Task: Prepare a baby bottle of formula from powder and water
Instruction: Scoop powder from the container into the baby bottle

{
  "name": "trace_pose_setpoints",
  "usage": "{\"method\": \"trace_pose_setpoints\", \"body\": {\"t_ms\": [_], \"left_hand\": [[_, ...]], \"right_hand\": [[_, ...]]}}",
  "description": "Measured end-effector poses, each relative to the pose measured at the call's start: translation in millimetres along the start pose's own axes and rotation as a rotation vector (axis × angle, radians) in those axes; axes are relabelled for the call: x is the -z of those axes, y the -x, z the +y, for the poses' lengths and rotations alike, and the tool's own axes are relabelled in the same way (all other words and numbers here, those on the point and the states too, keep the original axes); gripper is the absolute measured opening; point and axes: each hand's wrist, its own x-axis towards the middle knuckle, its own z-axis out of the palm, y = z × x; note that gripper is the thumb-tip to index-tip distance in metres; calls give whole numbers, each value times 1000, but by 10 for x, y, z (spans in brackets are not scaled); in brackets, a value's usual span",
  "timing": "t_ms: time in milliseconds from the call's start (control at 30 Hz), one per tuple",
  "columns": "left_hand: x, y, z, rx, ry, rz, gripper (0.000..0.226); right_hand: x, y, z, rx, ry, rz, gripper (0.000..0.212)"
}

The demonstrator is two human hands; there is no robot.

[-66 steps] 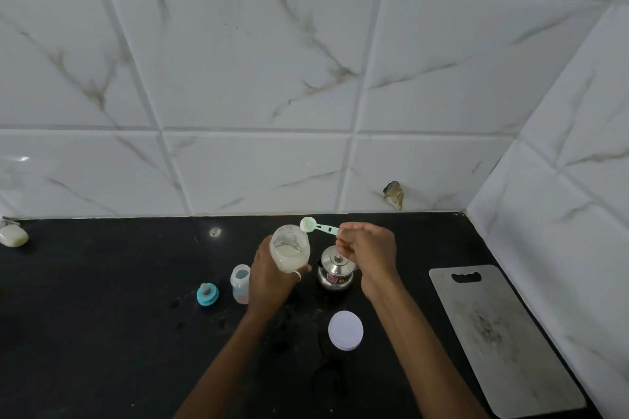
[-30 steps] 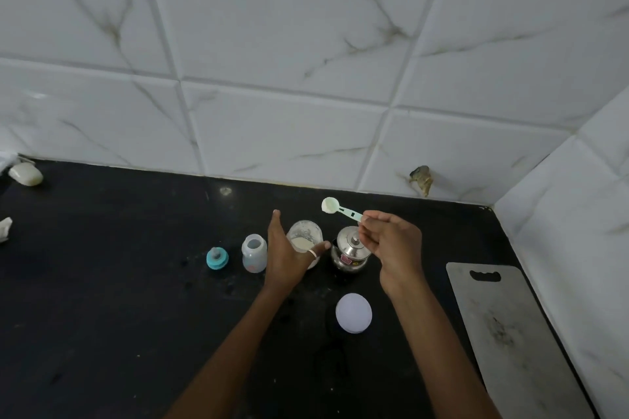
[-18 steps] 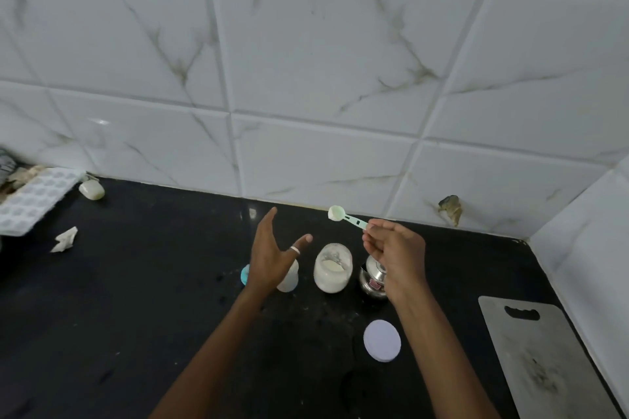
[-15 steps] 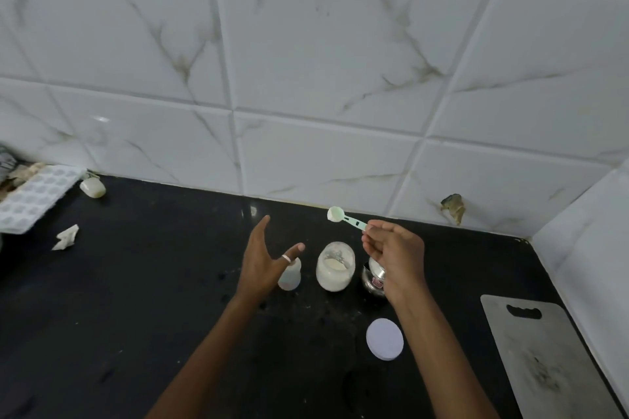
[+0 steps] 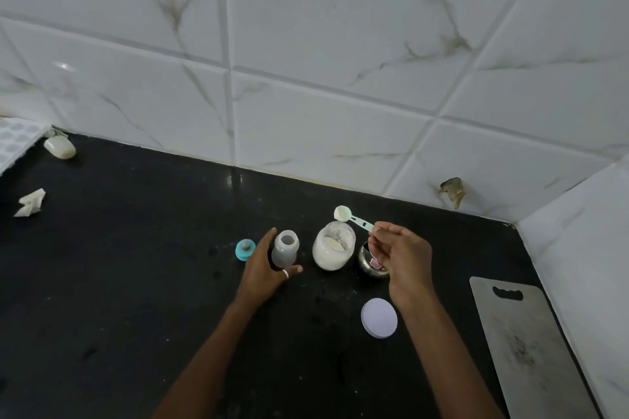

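A small open baby bottle [image 5: 285, 248] stands on the black counter [image 5: 119, 265]. My left hand [image 5: 263, 269] is spread around it, fingers on its left, thumb in front, not clearly closed on it. To its right stands an open glass jar of white powder [image 5: 333, 250]. My right hand [image 5: 401, 257] pinches the handle of a pale green scoop [image 5: 352, 218], held above the jar with powder in its bowl. The bottle's blue teat cap [image 5: 245, 249] lies to the left.
A small steel pot [image 5: 371, 262] sits behind my right hand. The jar's white lid [image 5: 379, 318] lies nearer me. A grey cutting board [image 5: 531, 350] rests at the right by the tiled wall. A soap bar [image 5: 60, 147] and crumpled paper [image 5: 30, 203] lie at the far left.
My left hand set the powder jar down on the counter, let go, and moved left to the baby bottle. My right hand kept the scoop raised over the jar.
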Motion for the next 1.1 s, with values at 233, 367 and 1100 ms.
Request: {"method": "trace_pose_setpoints", "body": {"t_ms": [233, 367, 1100], "left_hand": [[-43, -82, -68, -43, 1, 13, 78], [-49, -58, -23, -80, -7, 36, 59], [734, 234, 2235, -505, -104, 233, 72]], "right_hand": [[24, 26, 122, -35, 33, 27, 13], [15, 54, 126, -43, 27, 23, 13], [-153, 675, -1420, 216, -187, -236, 11]]}}
